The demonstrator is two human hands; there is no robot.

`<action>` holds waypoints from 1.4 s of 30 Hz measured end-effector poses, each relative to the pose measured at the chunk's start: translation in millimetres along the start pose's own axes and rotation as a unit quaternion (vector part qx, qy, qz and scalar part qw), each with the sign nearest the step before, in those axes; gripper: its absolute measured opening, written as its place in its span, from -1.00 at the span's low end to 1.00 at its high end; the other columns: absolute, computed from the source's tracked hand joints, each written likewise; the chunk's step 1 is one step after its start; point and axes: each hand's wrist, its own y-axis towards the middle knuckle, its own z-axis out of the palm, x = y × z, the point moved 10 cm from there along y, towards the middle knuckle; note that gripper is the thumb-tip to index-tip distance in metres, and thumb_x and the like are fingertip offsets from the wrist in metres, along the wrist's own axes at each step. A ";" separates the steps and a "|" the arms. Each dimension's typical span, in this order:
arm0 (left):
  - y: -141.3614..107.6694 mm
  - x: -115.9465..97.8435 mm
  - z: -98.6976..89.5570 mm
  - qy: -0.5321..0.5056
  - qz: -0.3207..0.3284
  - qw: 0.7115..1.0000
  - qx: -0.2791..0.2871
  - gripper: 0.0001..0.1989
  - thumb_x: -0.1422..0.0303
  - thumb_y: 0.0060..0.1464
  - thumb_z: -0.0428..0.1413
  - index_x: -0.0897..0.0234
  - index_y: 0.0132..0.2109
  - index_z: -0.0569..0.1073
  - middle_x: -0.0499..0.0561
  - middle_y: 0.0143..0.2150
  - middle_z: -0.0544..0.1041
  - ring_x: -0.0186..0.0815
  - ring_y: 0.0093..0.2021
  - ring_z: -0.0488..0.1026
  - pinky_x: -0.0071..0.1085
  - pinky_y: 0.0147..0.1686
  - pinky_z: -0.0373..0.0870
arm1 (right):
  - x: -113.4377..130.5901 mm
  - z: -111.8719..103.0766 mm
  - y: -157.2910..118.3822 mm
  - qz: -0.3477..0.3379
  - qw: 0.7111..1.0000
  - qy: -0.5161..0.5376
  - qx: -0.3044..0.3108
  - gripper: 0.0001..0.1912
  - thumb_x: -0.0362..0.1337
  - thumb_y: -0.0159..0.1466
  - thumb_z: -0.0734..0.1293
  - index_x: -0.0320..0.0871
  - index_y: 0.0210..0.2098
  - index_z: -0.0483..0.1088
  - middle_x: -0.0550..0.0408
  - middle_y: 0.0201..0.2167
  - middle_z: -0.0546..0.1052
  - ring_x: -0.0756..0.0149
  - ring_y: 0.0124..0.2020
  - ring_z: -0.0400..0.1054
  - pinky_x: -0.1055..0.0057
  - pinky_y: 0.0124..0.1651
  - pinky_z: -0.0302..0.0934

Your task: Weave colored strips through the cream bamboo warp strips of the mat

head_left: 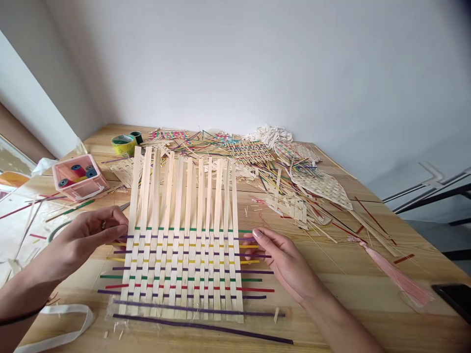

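Observation:
A woven panel (184, 264) of pale flat bamboo-like strips lies before me, crossed by thin purple, yellow, green and red strips. Its upper ends fan out unwoven. My right hand (283, 257) pinches the right end of the topmost green strip (243, 231) between thumb and fingers. At the panel's left edge, my left hand (90, 238) is closed in line with that same strip, whose left end is hidden by the fingers. Clear tape (112, 309) covers the panel's bottom edge, where a loose-ended purple strip (206, 327) lies across.
A pink clear box (79, 179) of thread spools and a yellow tape roll (124, 145) stand at back left. Loose strips (294, 208) and a woven fan (324, 186) lie behind and right. A pink tassel (397, 274) and dark phone-like object (454, 299) lie at right.

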 end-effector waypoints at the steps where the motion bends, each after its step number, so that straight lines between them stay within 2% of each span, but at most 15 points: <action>1: -0.2 0.8 0.0 0.001 -0.001 1.000 0.003 -0.71 0.06 0.20 0.21 0.18 -0.30 0.51 -0.04 -0.38 0.44 -0.28 -0.36 0.34 -0.38 -0.33 0.32 | -0.3 -0.4 0.1 0.000 1.000 0.000 -0.002 -0.57 0.12 0.20 0.51 -0.14 -0.26 0.60 -0.01 -0.23 0.66 0.25 -0.32 0.50 0.32 -0.19 0.43; 7: -3.6 -9.3 0.7 0.052 -0.014 0.998 -0.023 -0.65 0.00 0.15 0.22 0.19 -0.36 0.48 -0.05 -0.39 0.42 -0.28 -0.36 0.32 -0.39 -0.35 0.27 | 0.2 -1.8 0.5 -0.002 1.000 0.001 -0.013 -0.55 0.14 0.17 0.53 -0.14 -0.25 0.61 0.00 -0.24 0.65 0.25 -0.30 0.49 0.35 -0.22 0.41; 14: 0.1 -21.1 9.5 0.032 0.003 0.999 -0.001 -0.65 0.02 0.15 0.23 0.19 -0.37 0.49 -0.06 -0.44 0.41 -0.31 -0.41 0.30 -0.40 -0.38 0.25 | 1.8 -1.3 0.0 -0.001 1.000 -0.005 -0.022 -0.53 0.15 0.12 0.55 -0.15 -0.27 0.61 0.00 -0.25 0.64 0.27 -0.34 0.47 0.34 -0.23 0.41; 18: -2.3 -17.5 4.1 0.059 -0.006 0.998 -0.019 -0.67 0.05 0.15 0.24 0.20 -0.35 0.47 -0.07 -0.40 0.42 -0.30 -0.36 0.32 -0.40 -0.34 0.25 | 0.3 -3.2 -0.2 0.003 1.000 -0.014 -0.026 -0.51 0.16 0.12 0.55 -0.14 -0.25 0.61 -0.03 -0.20 0.65 0.21 -0.29 0.50 0.33 -0.23 0.42; 21: -3.3 -15.1 5.2 0.055 -0.008 0.998 -0.006 -0.69 0.06 0.19 0.22 0.20 -0.33 0.47 -0.06 -0.37 0.43 -0.28 -0.33 0.34 -0.38 -0.29 0.28 | -0.2 -3.2 0.3 -0.004 1.000 -0.022 -0.018 -0.55 0.15 0.15 0.53 -0.13 -0.29 0.61 -0.02 -0.24 0.65 0.22 -0.29 0.49 0.35 -0.23 0.41; 28: -1.3 -17.8 5.5 0.069 0.011 0.998 -0.007 -0.73 0.10 0.14 0.25 0.19 -0.34 0.51 -0.03 -0.39 0.45 -0.28 -0.38 0.35 -0.39 -0.37 0.29 | -4.8 -7.7 1.9 -0.004 0.999 -0.028 -0.027 -0.53 0.18 0.12 0.53 -0.10 -0.26 0.63 -0.05 -0.21 0.67 0.13 -0.29 0.52 0.25 -0.21 0.45; 33: -2.3 -14.9 4.6 0.056 0.009 0.998 -0.013 -0.73 0.10 0.19 0.23 0.19 -0.31 0.51 -0.04 -0.37 0.44 -0.30 -0.36 0.36 -0.41 -0.35 0.29 | -4.9 -7.6 1.5 0.000 0.999 -0.018 -0.029 -0.56 0.16 0.12 0.55 -0.07 -0.27 0.64 -0.02 -0.25 0.67 0.12 -0.27 0.55 0.27 -0.24 0.45; 37: -1.1 -11.3 7.5 -0.001 0.018 1.000 0.007 -0.76 0.12 0.25 0.18 0.19 -0.26 0.50 -0.05 -0.34 0.43 -0.30 -0.33 0.37 -0.40 -0.29 0.33 | -3.7 -7.8 1.2 -0.008 0.999 -0.016 -0.029 -0.58 0.14 0.12 0.55 -0.08 -0.28 0.63 -0.01 -0.23 0.67 0.14 -0.26 0.53 0.29 -0.22 0.46; 42: -0.6 -10.2 9.2 -0.006 0.006 1.000 0.004 -0.78 0.13 0.22 0.21 0.17 -0.27 0.52 -0.03 -0.36 0.47 -0.25 -0.34 0.39 -0.39 -0.31 0.35 | -5.3 -11.4 1.6 -0.009 0.999 -0.027 -0.037 -0.57 0.15 0.12 0.55 -0.07 -0.27 0.64 -0.01 -0.20 0.67 0.17 -0.26 0.51 0.32 -0.23 0.45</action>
